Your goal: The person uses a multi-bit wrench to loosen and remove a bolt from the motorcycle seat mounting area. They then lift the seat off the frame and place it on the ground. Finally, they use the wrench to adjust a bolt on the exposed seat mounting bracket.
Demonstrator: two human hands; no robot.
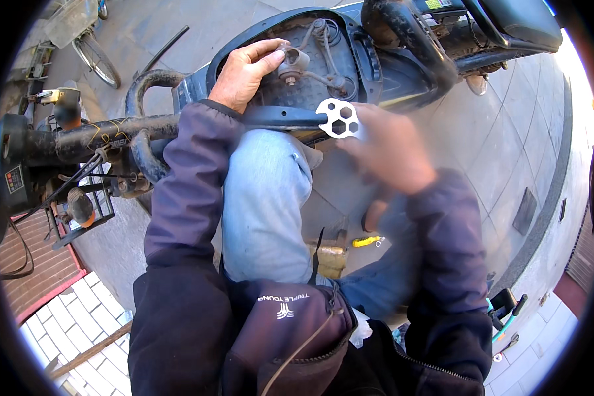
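My left hand [247,72] is closed, thumb and fingers pinching a small metal fitting [294,61] with a nut or bolt at its lower end. The fitting sits over the open, dark tray-like compartment [257,96] in a scooter's body [402,86], with thick cables [328,56] beside it. Nearer me on the right, my right hand [393,148] is smeared by motion. It holds a flat, pale metal multi-hex wrench [335,111] with several hexagonal cut-outs. The wrench overlaps the compartment's near rim in view, apart from the fitting; whether it touches the rim I cannot tell.
On the ground by my leg lies a yellow-handled tool [367,241], close to a worn yellowish block [332,261]. A dark rod [168,49] is on the paving at the upper left. A wooden stick [92,353] lies at the lower left. The scooter's front frame [72,142] reaches left.
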